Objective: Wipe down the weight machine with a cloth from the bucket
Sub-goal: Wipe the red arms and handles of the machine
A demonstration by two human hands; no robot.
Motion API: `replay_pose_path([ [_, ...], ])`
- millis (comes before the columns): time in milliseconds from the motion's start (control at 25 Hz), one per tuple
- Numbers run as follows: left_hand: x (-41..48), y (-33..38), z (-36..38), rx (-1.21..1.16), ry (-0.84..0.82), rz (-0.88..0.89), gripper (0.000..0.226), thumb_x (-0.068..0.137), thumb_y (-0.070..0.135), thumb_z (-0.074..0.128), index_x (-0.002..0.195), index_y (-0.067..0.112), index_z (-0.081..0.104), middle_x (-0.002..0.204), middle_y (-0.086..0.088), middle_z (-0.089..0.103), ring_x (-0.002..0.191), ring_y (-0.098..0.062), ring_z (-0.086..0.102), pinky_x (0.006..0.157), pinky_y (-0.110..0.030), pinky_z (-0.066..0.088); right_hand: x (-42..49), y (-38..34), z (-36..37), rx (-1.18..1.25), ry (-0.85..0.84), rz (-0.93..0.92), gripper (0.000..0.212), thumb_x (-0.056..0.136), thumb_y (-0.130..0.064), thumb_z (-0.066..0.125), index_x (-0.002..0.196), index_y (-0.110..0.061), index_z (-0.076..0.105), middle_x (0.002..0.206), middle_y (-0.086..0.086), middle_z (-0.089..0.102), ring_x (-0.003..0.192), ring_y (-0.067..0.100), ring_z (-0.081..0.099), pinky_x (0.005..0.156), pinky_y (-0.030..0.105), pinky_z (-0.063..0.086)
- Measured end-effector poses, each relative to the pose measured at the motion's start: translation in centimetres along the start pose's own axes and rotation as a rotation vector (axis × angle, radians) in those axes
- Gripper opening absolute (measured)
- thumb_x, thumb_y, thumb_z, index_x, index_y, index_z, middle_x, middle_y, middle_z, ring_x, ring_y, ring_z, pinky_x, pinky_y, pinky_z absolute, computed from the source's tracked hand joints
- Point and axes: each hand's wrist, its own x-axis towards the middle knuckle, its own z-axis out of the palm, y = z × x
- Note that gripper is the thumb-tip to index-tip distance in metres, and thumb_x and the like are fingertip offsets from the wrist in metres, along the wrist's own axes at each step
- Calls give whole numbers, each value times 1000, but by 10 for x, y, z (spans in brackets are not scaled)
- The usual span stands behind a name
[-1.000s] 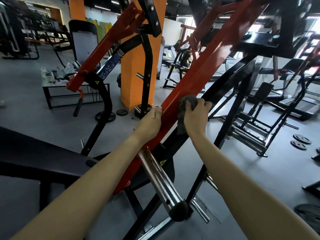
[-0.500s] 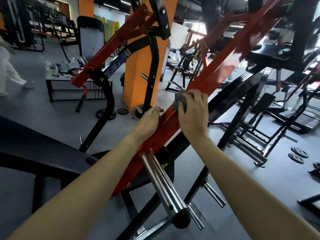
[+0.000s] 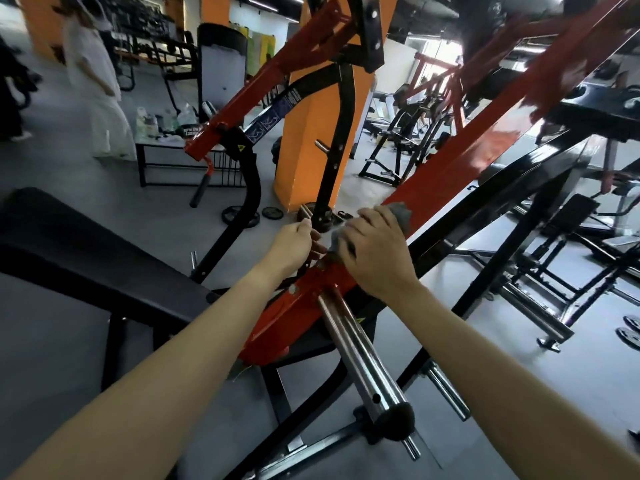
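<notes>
The weight machine's red lever arm (image 3: pixel 460 161) runs from upper right down to a chrome weight peg (image 3: pixel 360 355) that points toward me. My right hand (image 3: pixel 377 251) grips a grey cloth (image 3: pixel 401 213) and presses it on the red arm just above the peg's base. Cloth shows on both sides of the hand. My left hand (image 3: pixel 294 242) hovers beside the arm's left edge with its fingers loosely curled and nothing in them. No bucket is in view.
A black padded bench (image 3: pixel 86 251) lies at left and the machine's black frame (image 3: pixel 502 216) at right. Behind stand an orange pillar (image 3: pixel 311 133), a low table with bottles (image 3: pixel 156 133), floor plates (image 3: pixel 242 214) and a person in white (image 3: pixel 97 91).
My right hand has slid the cloth down the red arm toward the peg. My left hand has come off the arm to its left. A person in white has walked in at far left.
</notes>
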Motion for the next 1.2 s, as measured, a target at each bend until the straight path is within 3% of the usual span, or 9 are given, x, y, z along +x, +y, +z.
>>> replay_pose_path([
  [200, -11, -8, -2, 137, -61, 43, 47, 111, 41, 29, 112, 12, 66, 103, -9, 69, 98, -31, 65, 94, -49, 52, 7, -1, -7, -148, -94, -265, 43, 104, -35, 34, 95, -18, 73, 100, -1, 71, 100, 23, 62, 102, 40, 36],
  [360, -19, -9, -7, 216, -105, 73, 45, 111, 41, 28, 114, 17, 67, 110, -5, 71, 105, -21, 65, 96, -41, 50, 20, 0, -13, -205, -49, 35, 39, 101, -35, 42, 83, -15, 70, 90, 3, 71, 93, 26, 59, 101, 43, 37],
  [480, -20, -10, -8, 249, -78, 98, 45, 111, 38, 29, 104, 12, 65, 106, -14, 69, 95, -26, 64, 87, -42, 50, 4, -18, -3, -172, -110, -75, 39, 101, -38, 39, 89, -16, 69, 96, 2, 69, 98, 26, 59, 103, 45, 37],
  [560, -21, -11, -8, 227, -90, 74, 43, 110, 39, 29, 100, 16, 64, 100, -10, 69, 87, -24, 64, 82, -42, 51, 13, -6, -10, -219, -140, -163, 45, 102, -37, 35, 83, -14, 69, 88, 4, 69, 88, 27, 59, 95, 44, 40],
  [680, -23, -11, -13, 292, -155, 58, 46, 108, 47, 28, 107, 18, 64, 105, -5, 69, 96, -20, 65, 91, -42, 50, 46, 23, -20, -325, -141, -8, 59, 98, -36, 28, 70, -7, 71, 71, 10, 67, 73, 29, 56, 88, 41, 40],
  [760, -23, -7, -16, 350, -208, 78, 48, 109, 48, 28, 104, 14, 61, 96, -5, 63, 90, -19, 61, 90, -42, 50, 52, 25, -21, -356, -137, 65, 62, 96, -36, 26, 65, -6, 71, 66, 10, 65, 71, 29, 53, 89, 42, 37],
  [880, -23, 6, -13, 334, -220, 103, 41, 112, 40, 27, 90, 14, 51, 80, -2, 49, 74, -18, 47, 72, -35, 40, 31, 6, -14, -300, -116, 18, 49, 99, -35, 35, 74, -10, 70, 76, 7, 68, 79, 28, 55, 93, 44, 38],
  [1040, -15, 18, -4, 305, -172, 77, 27, 111, 24, 34, 96, 9, 50, 81, -11, 49, 70, -23, 44, 65, -33, 39, 16, 26, -18, -191, -66, -195, 40, 105, -36, 36, 98, -17, 70, 100, 0, 69, 101, 25, 58, 103, 42, 36],
  [1200, -13, 14, -18, 250, -147, 5, 23, 110, 15, 34, 112, 8, 56, 102, -17, 68, 84, -25, 61, 66, -28, 47, 19, 31, -20, -227, -64, -9, 45, 104, -37, 32, 100, -20, 73, 107, -2, 69, 112, 24, 54, 110, 42, 31],
])
